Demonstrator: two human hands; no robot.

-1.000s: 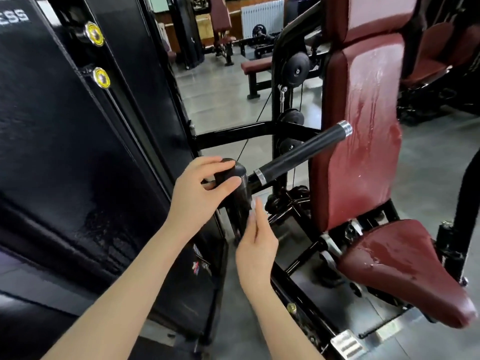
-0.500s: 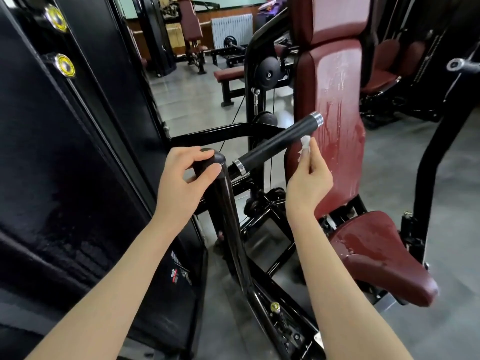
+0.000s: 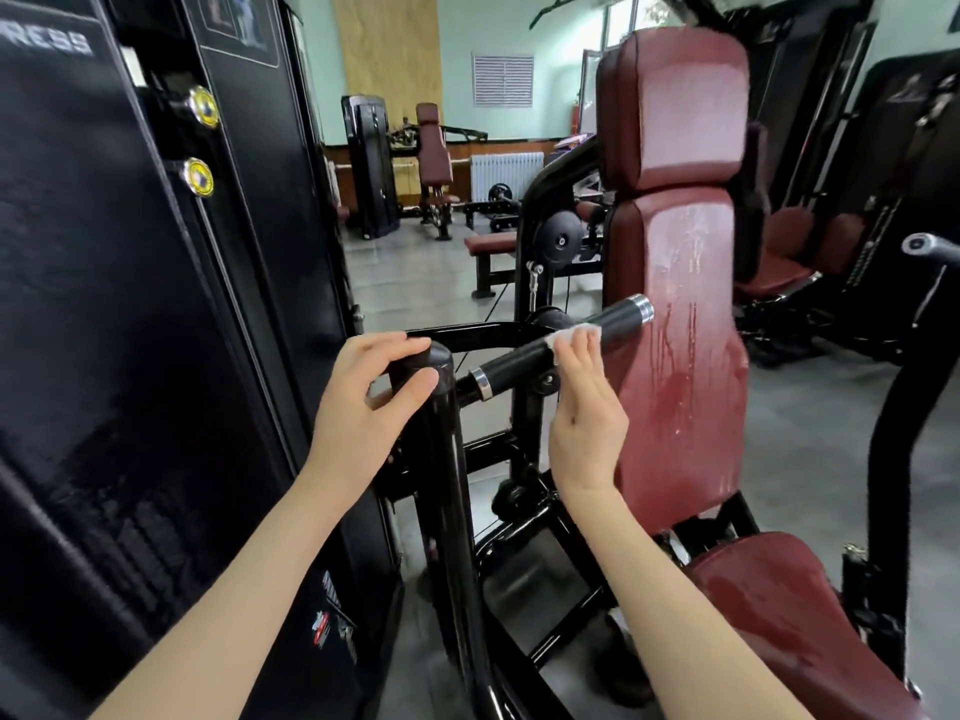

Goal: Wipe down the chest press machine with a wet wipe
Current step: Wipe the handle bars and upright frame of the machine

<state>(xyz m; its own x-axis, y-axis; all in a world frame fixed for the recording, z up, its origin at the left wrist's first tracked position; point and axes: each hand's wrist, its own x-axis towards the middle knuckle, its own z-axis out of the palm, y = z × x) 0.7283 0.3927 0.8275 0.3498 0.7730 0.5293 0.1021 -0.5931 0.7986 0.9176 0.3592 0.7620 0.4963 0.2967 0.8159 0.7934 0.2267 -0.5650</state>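
Centre-left of the frame, the left hand (image 3: 363, 402) is clenched around the cap of the black post (image 3: 441, 485). Right of it, the right hand (image 3: 587, 423), fingers nearly straight, presses the wet wipe (image 3: 574, 336) onto the handle (image 3: 618, 319), beside the streaked red backrest (image 3: 680, 356).

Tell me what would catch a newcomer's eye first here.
Centre frame, the right hand presses a white wet wipe onto the black handle. Just left, the left hand grips the top of the black post. Behind them the dark red back pad glistens with wet streaks.
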